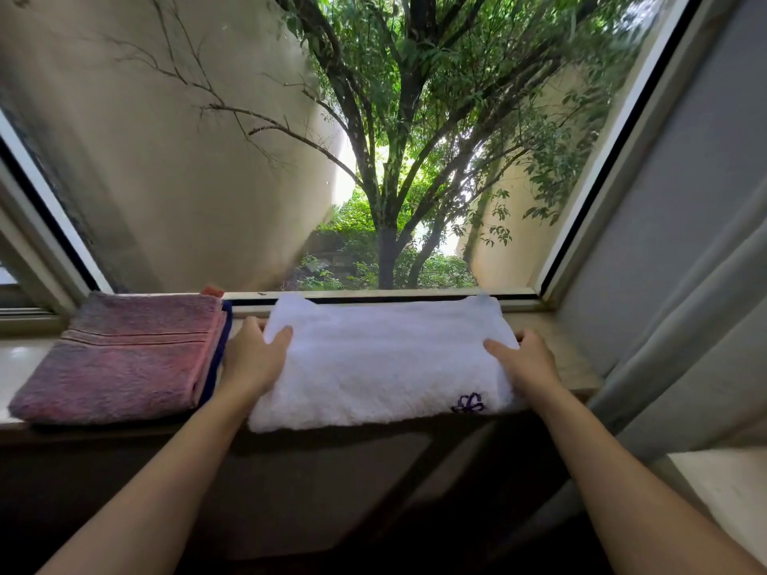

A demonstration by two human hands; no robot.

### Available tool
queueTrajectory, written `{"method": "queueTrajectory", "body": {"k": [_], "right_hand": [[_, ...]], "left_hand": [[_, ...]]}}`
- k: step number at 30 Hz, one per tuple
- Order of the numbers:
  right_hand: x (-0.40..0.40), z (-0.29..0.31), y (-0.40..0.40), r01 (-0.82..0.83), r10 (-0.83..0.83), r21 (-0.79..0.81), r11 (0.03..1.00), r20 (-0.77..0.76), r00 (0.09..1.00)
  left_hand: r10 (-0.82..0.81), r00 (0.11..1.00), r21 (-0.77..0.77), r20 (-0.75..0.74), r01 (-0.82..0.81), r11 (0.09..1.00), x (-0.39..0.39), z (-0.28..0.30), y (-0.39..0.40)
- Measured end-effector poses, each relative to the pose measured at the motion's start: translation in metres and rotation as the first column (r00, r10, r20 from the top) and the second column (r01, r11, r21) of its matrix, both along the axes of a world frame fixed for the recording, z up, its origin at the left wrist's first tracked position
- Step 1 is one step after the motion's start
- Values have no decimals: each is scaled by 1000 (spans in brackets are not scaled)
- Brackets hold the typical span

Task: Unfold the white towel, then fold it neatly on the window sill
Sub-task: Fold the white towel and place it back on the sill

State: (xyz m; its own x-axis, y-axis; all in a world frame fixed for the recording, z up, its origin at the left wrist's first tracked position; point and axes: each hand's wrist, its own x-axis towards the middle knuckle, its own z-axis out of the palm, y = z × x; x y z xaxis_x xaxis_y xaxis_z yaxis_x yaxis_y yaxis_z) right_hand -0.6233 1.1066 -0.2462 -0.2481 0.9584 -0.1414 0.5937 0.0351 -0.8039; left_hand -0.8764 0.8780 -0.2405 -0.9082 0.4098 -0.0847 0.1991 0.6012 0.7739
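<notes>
Nearest the camera, two bare forearms reach forward over the dark wall below the sill. The left hand [251, 359] grips the left end of the fluffy white terry towel [382, 363], thumb on top and fingers curled under that edge. The right hand [529, 361] does the same at the right end, thumb lying on the pile, fingers tucked out of sight beneath. The towel lies as a thick folded rectangle on the pale stone window sill [560, 346], its front edge overhanging slightly, a small purple embroidered emblem [469, 403] at the near right corner. To my eye it may be either the bundle not yet opened or the finished fold; the picture cannot settle which. Just beside it on the left sits a folded pink-and-mauve towel [124, 359] atop a dark blue one [216, 367]. Beyond, the window glass shows a leafy tree [394, 159].
</notes>
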Motion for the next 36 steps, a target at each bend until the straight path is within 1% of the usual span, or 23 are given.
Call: {"method": "queueTrajectory", "body": {"k": [3, 4, 6, 7, 9, 11, 12, 13, 16, 17, 18, 20, 21, 22, 23, 24, 25, 27, 29, 30, 32, 34, 36], "right_hand": [[0, 5, -3, -21, 18, 18, 1000, 129, 991], [-2, 8, -6, -22, 8, 67, 997, 205, 979], [-5, 15, -16, -54, -48, 296, 954, 327, 944], [-9, 19, -26, -114, -39, 442, 890, 324, 945], [-19, 27, -50, -330, 162, 613, 718, 313, 936], [-33, 28, -72, -594, 395, 573, 564, 444, 804], [-40, 27, -80, -680, 450, 500, 536, 512, 732], [-46, 25, -85, -715, 470, 438, 545, 547, 693], [-56, 16, -84, -673, 447, 367, 642, 534, 718], [-56, 13, -83, -675, 448, 352, 649, 540, 713], [-55, 11, -81, -678, 451, 345, 649, 543, 708], [-52, 9, -80, -658, 444, 381, 649, 512, 735], [-50, 9, -82, -618, 427, 434, 655, 462, 777], [-48, 11, -86, -553, 386, 490, 674, 404, 829], [-45, 13, -92, -479, 326, 534, 697, 359, 875], [-42, 14, -99, -423, 250, 562, 711, 360, 899], [-39, 15, -107, -404, 186, 581, 707, 399, 898], [-35, 13, -124, -429, 136, 540, 724, 498, 857], [-33, 5, -135, -380, 182, 349, 856, 486, 855], [-33, 0, -137, -321, 208, 210, 924, 428, 879], [-34, -5, -137, -223, 227, -44, 974, 281, 932], [-36, -6, -135, -191, 218, -139, 972, 215, 952], [-39, -3, -135, -189, 220, -152, 970, 222, 950]], "left_hand": [[-16, 993, 55, 120, 9, 998, -2, 4, -1], [-34, 986, 78, 164, 22, 997, -4, 4, -2], [-71, 968, 113, 241, 45, 993, -11, -2, -4], [-85, 955, 130, 283, 49, 990, -12, -3, -4], [-112, 929, 180, 353, 50, 982, -9, 2, -3], [-103, 922, 188, 374, 33, 982, -8, 2, -1], [-85, 931, 168, 354, 26, 985, -8, 1, 1], [-70, 943, 142, 325, 25, 990, -8, 1, 2], [-68, 970, 73, 234, 52, 996, -5, 3, 1], [-71, 980, 27, 187, 67, 997, -4, 3, 2], [-74, 991, -42, 110, 79, 996, -2, 4, 2], [-97, 979, -196, -181, 61, 979, 6, 5, 4], [-133, 920, -253, -368, 39, 967, 11, 7, 5], [-184, 824, -284, -535, 30, 958, 16, 10, 9], [-244, 728, -285, -641, 69, 956, 19, 12, 15], [-310, 656, -280, -688, 153, 948, 21, 15, 23], [-395, 625, -276, -673, 283, 918, 22, 19, 34], [-555, 627, -271, -547, 495, 826, 25, 25, 61], [-648, 643, -290, -407, 582, 760, 27, 26, 86], [-681, 649, -315, -339, 604, 732, 27, 23, 96], [-713, 645, -385, -276, 605, 697, 26, 15, 110], [-706, 644, -445, -294, 562, 698, 24, 11, 116], [-702, 638, -474, -317, 534, 700, 23, 11, 119]]}}
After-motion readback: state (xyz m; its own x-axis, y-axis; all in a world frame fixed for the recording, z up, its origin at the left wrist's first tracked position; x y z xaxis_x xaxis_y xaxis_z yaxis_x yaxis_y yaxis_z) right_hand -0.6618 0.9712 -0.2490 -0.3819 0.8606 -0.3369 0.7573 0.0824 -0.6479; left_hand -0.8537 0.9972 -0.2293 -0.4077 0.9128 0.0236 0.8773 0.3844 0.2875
